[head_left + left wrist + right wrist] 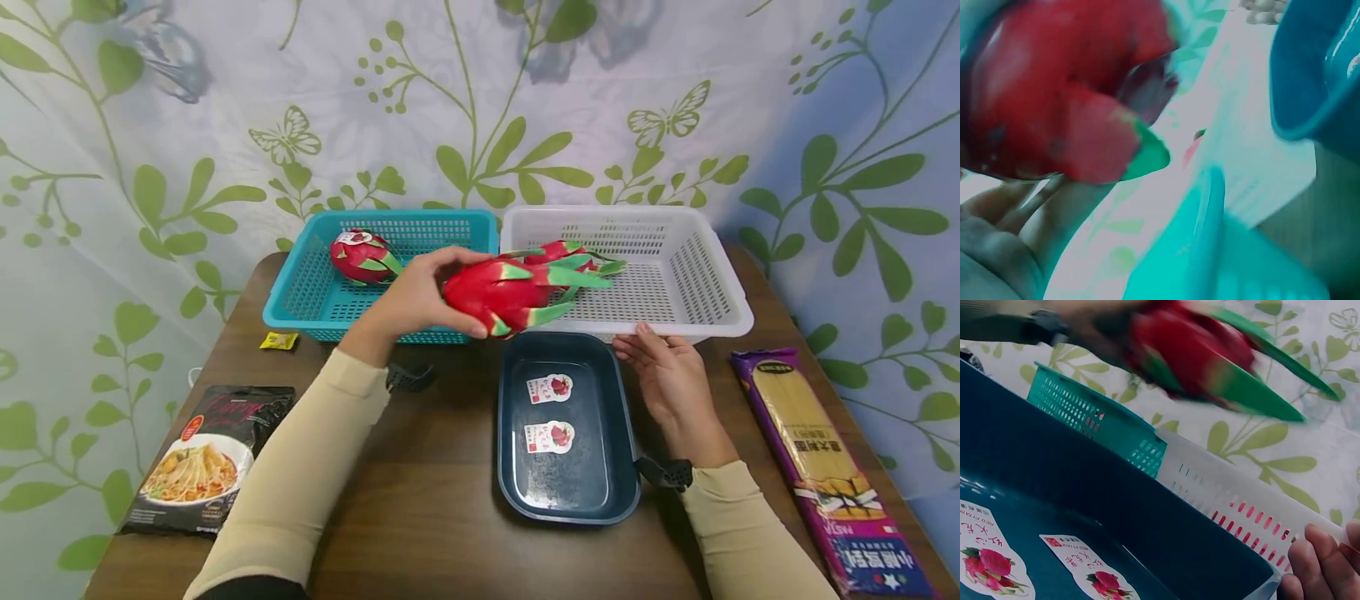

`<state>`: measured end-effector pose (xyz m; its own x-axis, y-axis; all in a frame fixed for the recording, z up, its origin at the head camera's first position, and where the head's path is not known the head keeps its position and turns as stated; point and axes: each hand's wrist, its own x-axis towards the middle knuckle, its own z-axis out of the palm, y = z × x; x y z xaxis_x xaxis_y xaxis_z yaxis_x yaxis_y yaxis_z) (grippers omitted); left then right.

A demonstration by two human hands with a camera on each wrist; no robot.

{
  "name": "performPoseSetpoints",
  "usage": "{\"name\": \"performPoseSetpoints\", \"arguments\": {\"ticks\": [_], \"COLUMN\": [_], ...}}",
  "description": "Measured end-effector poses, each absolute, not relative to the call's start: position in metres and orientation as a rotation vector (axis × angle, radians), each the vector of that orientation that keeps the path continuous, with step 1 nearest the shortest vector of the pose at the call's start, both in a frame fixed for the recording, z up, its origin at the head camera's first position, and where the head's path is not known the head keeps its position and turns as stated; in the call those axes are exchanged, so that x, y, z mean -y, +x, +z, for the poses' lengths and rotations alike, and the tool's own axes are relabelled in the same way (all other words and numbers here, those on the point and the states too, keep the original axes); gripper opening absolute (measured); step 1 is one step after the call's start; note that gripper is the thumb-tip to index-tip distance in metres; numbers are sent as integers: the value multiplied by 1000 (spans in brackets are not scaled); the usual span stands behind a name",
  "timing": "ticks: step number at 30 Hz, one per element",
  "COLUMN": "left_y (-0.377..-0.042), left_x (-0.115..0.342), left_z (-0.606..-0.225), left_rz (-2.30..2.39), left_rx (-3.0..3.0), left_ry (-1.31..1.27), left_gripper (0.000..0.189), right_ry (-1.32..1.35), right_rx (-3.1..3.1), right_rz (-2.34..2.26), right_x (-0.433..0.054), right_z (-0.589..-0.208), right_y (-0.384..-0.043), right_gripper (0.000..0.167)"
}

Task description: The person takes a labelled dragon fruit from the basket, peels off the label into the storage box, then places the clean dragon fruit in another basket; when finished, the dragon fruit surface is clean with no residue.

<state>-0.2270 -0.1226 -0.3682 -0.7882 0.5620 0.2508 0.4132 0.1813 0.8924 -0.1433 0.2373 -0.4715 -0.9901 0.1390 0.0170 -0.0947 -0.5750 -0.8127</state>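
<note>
My left hand [420,300] grips a red dragon fruit [498,292] with green leaf tips, held up in front of where the two baskets meet. Behind it, another dragon fruit [558,252] lies in the white basket [720,287], partly hidden by the held one. A third dragon fruit [363,256], with a sticker on it, lies in the turquoise basket [281,304]. At the front rim of the white basket, my right hand [671,379] holds on with thumb at the edge and fingers curled against the outside, as the right wrist view shows [1329,562].
A dark blue tray [570,492] with two dragon fruit stickers [550,437] inside stands before the white basket. To the left lie a black noodle package [217,450] and a small yellow packet [279,341]. A purple pasta pack [825,467] lies at the right edge.
</note>
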Motion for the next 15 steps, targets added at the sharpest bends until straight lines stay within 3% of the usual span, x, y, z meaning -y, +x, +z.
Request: {"name": "performPoseSetpoints", "arguments": {"ticks": [7, 15], "left_y": [-283, -305], "left_x": [44, -2], "left_z": [-367, -387], "left_rz": [1440, 1030], "left_rx": [-2385, -2458], "left_ry": [827, 899], "left_gripper": [84, 82], "right_ry": [-45, -113], "right_rx": [1396, 1457], "right_rz": [2653, 2602], "right_x": [-234, -237], "right_z": [-472, -472], "right_y": [-146, -143], "right_gripper": [26, 32]}}
